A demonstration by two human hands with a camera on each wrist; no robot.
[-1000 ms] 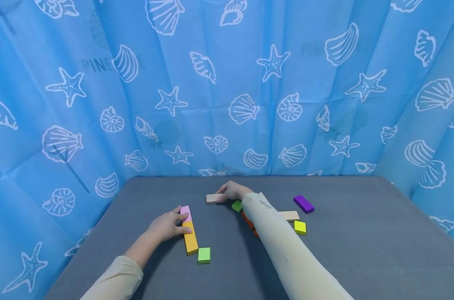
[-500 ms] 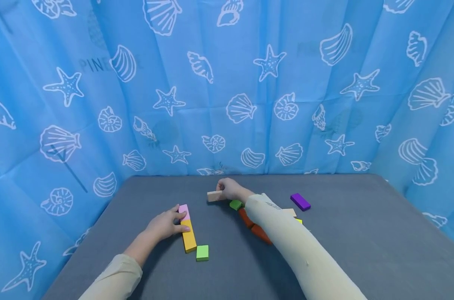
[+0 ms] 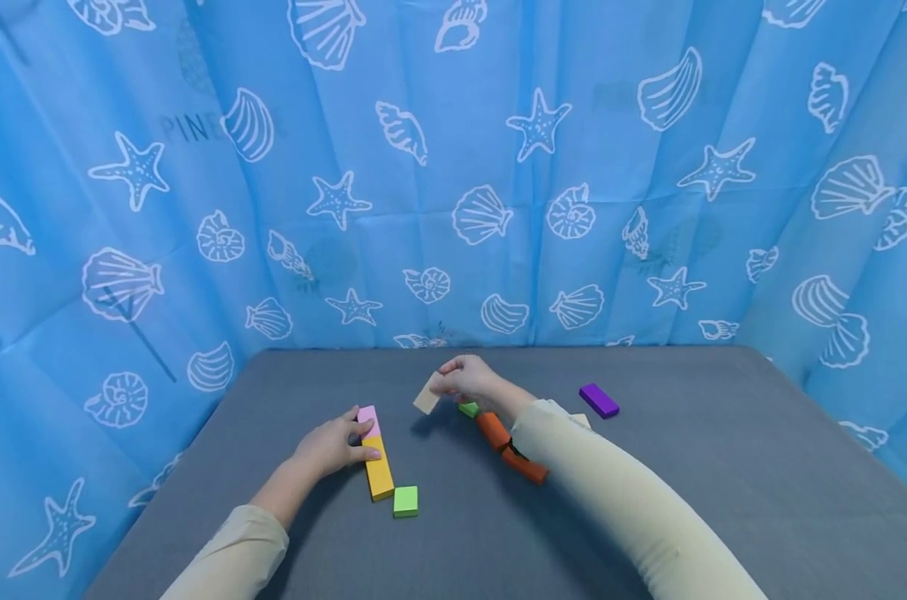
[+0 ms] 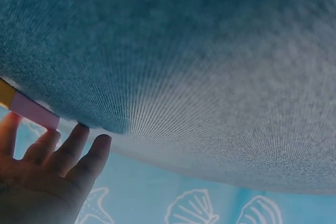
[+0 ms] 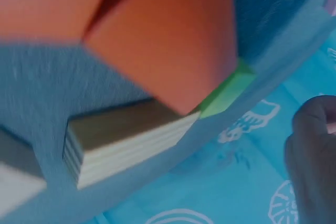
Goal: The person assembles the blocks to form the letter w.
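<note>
My left hand (image 3: 332,446) rests on two blocks that lie end to end. Its index finger is at the pink block (image 3: 368,421) and its thumb is on the yellow-orange block (image 3: 379,477); in the left wrist view the fingers stretch out along the pink block's edge. Farther back, my right hand (image 3: 472,379) pinches a pale wooden block (image 3: 427,394), tilted above the table with a shadow below it. Only part of that hand shows at the right edge of the right wrist view, the block hidden there.
A light green block (image 3: 405,502) lies near the yellow-orange one. Under the right forearm are a green block (image 3: 469,409), orange-red blocks (image 3: 493,429) and a partly covered wooden block (image 3: 580,420). A purple block (image 3: 599,401) lies right; a blue curtain (image 3: 453,167) hangs behind the table.
My right hand has lifted the pale wooden block off the table and turned it from lying level to slanting. The right forearm has swung right, uncovering more of the orange-red blocks. The left hand stays put.
</note>
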